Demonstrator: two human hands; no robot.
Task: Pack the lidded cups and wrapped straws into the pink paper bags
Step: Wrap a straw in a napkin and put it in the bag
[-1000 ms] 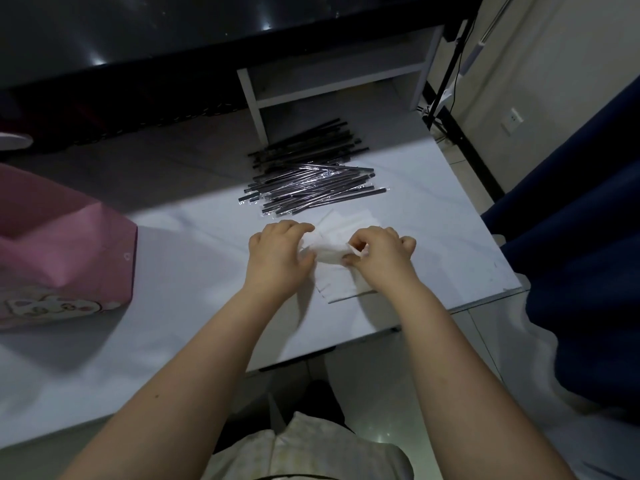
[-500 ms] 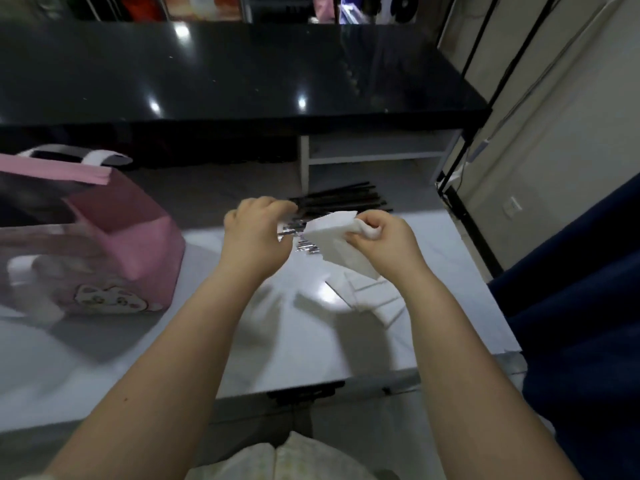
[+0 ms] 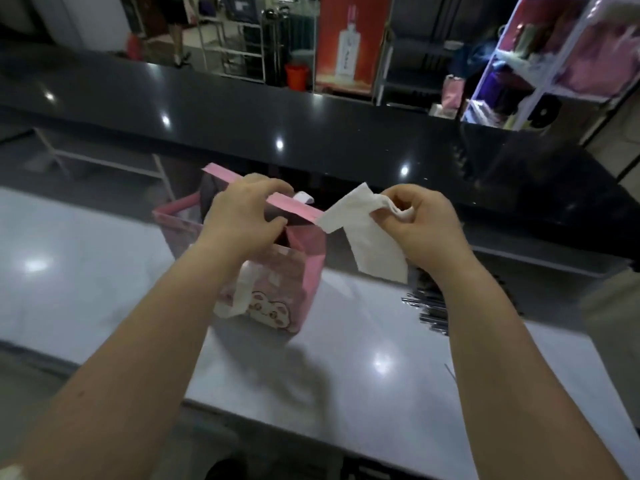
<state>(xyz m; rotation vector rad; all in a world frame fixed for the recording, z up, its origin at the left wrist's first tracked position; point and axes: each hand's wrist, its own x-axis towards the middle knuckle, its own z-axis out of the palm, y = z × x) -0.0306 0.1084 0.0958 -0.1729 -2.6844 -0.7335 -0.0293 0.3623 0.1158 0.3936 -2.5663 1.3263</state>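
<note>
Pink paper bag [image 3: 304, 271] stands upright on white table [image 3: 346, 382], mouth open, white handle hanging down its printed front. Left hand [image 3: 242, 216] grips the bag's top rim, fingers curled over the edge. Right hand [image 3: 419, 230] pinches a bunched corner of a white napkin [image 3: 367, 244]; the sheet hangs just right of the bag mouth. Wrapped straws [image 3: 429, 306] lie on the table, partly hidden behind the right forearm.
</note>
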